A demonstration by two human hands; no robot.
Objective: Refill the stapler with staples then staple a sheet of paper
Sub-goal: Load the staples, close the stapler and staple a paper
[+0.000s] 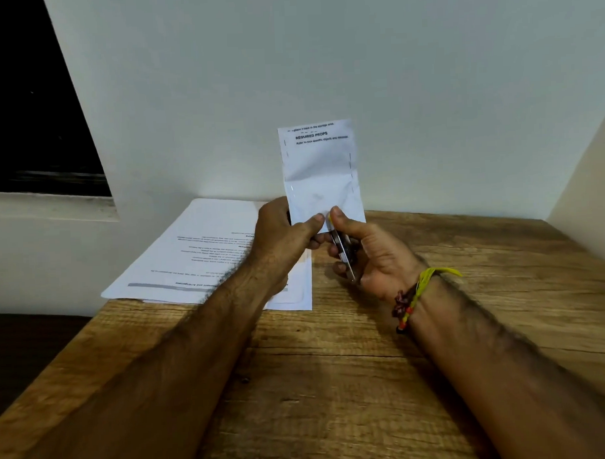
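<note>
Two bare forearms reach forward from the bottom of the view over a wooden desk [334,382], its grain running left to right and a dark crack crossing the boards between the arms. On the right wrist sits a band of yellow and red threads [415,295], one yellow end sticking out to the side. Right hand [367,258] has its grip clamped on a small stapler [345,253] — fingers curled round the dark body from beneath, thumb laid along the top with its tip at the front end; the metal strip of the stapler shows between thumb and fingers. Left hand [284,233] pinches the lower edge of a folded sheet of paper [321,173], thumb on the near face and fingers behind it, so its grip is closed on the sheet. That sheet stands upright above both hands, clear of the desk, its bottom edge meeting the front of the stapler; a crease runs across its middle, staples show along both side edges, and the heading "REQUIRED PROPS" is readable near the top. Behind the left hand a stack of printed pages [206,253] lies flat on the desk's far left corner, against the pale wall [426,87] — a dark window [25,101] fills the upper left.
</note>
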